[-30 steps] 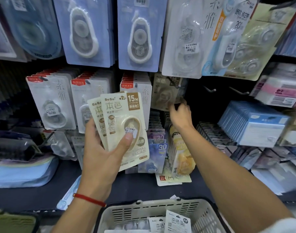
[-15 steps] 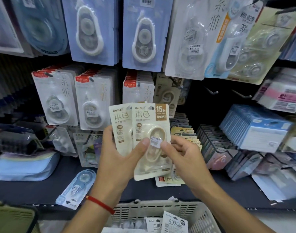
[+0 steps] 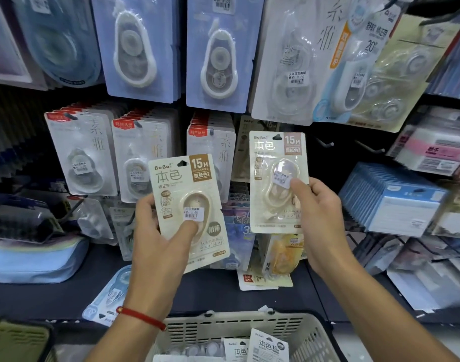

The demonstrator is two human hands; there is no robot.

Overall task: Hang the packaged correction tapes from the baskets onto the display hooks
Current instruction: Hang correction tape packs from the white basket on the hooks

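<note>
While the left hand [image 3: 155,244] grips one beige correction-tape pack [image 3: 189,210] above the basket [image 3: 296,333], the right hand [image 3: 317,218] pinches a second pack [image 3: 277,184] lifted toward the display—next, I judge, its hang hole must meet the bare hook [image 3: 325,145].

Left hand [image 3: 158,246] grips a beige pack [image 3: 187,205], thumb pressed on its blister below the price sticker. Right hand [image 3: 317,220] pinches a second pack [image 3: 275,178], held higher, in front of the hooks [image 3: 325,145]. Basket [image 3: 249,327] below holds more packs. Red string [image 3: 142,318] on left wrist.
</note>
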